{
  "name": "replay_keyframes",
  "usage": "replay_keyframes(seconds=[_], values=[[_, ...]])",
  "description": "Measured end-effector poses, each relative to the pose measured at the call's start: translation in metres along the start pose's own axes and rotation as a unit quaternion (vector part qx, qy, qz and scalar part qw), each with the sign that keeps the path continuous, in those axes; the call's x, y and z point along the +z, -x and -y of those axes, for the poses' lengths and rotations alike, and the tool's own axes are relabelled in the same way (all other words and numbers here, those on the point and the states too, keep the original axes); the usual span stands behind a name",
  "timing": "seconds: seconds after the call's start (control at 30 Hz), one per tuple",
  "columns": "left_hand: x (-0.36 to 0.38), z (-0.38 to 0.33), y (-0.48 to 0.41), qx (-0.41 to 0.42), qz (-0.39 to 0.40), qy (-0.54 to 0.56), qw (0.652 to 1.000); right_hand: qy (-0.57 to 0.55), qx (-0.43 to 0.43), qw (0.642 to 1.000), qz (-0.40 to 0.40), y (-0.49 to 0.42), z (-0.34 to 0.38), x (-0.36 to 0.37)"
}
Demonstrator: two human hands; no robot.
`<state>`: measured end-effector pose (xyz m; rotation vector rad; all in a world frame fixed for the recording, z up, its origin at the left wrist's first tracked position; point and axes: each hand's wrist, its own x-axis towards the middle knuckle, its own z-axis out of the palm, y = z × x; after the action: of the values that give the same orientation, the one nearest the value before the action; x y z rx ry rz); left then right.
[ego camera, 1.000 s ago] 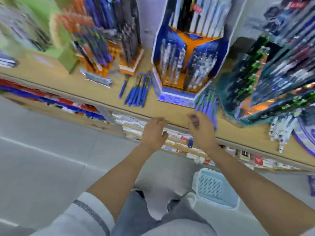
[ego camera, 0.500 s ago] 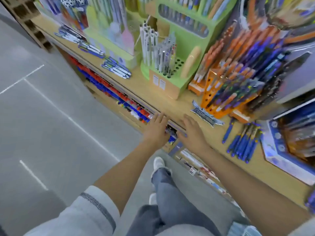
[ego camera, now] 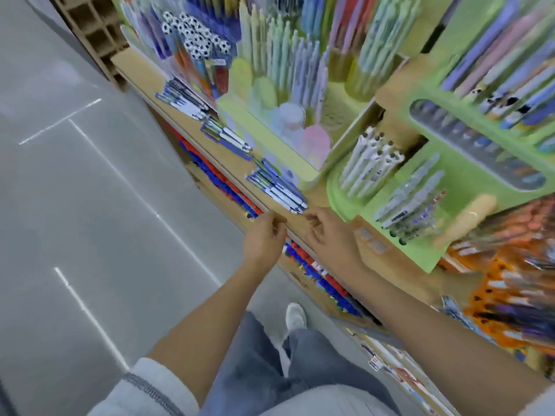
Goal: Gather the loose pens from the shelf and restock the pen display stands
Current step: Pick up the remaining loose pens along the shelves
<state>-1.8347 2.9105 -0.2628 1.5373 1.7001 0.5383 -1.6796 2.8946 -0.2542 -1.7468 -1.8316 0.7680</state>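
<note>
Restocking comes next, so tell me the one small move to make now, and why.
Probably reach the right hand forward to the nearest pile of loose pens and close on it: the pile lies on the shelf just past its fingertips, and both it and the left hand look empty.

Our left hand (ego camera: 264, 238): centre of frame, back toward us, fingers loosely curled. Our right hand (ego camera: 327, 235): just beside it on the right, fingers likewise loosely curled. Our forearms (ego camera: 210, 310): bare, extended up from lower frame. Left sleeve (ego camera: 156, 385): bunched at elbow, lower left.
</note>
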Motion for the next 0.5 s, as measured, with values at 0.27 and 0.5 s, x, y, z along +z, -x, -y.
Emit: replay_keyframes(seconds=[0.27,0.5], values=[[-0.056,0.027,-0.093,-0.256,0.143,0.281,0.914,0.17,0.099,0.979,-0.059,-0.069,0.028,0.056],[-0.07,0.028,-0.123,-0.348,0.268,0.383,0.812,0.117,0.17,0.966,-0.157,-0.073,0.041,0.092]])
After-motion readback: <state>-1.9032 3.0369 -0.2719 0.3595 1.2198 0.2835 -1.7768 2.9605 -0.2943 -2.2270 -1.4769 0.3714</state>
